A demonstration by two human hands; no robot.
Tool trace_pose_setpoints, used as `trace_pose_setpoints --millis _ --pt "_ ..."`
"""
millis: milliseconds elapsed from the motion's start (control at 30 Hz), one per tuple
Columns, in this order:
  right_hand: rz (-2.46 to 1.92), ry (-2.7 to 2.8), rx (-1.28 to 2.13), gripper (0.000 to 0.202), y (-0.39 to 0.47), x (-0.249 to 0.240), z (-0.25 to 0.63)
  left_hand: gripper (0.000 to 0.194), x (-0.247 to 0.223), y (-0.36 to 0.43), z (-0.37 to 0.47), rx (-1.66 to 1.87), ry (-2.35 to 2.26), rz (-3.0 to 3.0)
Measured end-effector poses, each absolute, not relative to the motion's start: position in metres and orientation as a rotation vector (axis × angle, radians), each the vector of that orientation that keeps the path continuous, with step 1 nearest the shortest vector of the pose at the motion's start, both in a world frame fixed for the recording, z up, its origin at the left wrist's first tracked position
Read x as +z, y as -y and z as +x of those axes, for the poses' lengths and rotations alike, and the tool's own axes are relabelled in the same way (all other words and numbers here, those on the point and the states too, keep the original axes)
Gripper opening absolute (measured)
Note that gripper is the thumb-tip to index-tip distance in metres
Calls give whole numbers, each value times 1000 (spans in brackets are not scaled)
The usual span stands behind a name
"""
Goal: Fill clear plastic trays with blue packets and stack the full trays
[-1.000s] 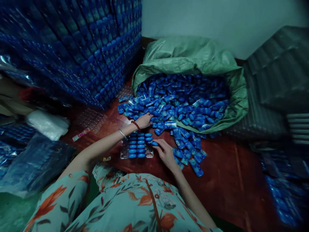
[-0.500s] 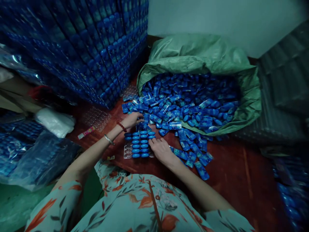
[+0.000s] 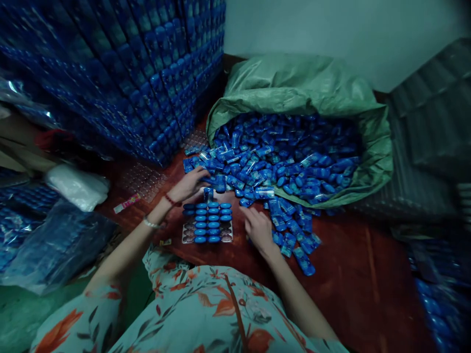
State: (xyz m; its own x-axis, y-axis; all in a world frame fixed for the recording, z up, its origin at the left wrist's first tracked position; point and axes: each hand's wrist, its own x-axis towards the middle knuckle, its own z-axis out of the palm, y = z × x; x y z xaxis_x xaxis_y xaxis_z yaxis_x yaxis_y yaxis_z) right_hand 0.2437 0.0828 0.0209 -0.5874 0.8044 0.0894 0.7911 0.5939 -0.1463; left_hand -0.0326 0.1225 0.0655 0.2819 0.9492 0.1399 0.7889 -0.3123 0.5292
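A clear plastic tray (image 3: 227,234) with moulded cells lies in front of me. Rows of small blue containers (image 3: 213,218) with oval tops stand in it, and bare cells show at its lower left and lower right. Beyond the tray's far edge, my left hand (image 3: 189,185) has its fingers closed at the end of a small blue container beside the loose pile (image 3: 250,169). My right hand (image 3: 258,230) hovers right of the tray, fingers loosely bent and apart, with nothing visible in them.
A green woven sack (image 3: 382,147) lies open behind, spilling blue containers onto the reddish surface (image 3: 342,274). Filled trays form a tall stack (image 3: 147,83) at left. Clear trays (image 3: 143,181) and a white plastic bag (image 3: 79,186) lie left; grey stacked trays (image 3: 437,108) stand right.
My right hand has left the tray's right side and moved right, uncovering bare cells there. My left hand has shifted slightly left and away from me. The view has turned a little.
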Motion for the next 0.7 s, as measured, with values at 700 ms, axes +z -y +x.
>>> trace_pose_setpoints --millis 700 --pt "-1373 3085 -28 33 -118 28 221 30 25 30 -31 945 -1875 2101"
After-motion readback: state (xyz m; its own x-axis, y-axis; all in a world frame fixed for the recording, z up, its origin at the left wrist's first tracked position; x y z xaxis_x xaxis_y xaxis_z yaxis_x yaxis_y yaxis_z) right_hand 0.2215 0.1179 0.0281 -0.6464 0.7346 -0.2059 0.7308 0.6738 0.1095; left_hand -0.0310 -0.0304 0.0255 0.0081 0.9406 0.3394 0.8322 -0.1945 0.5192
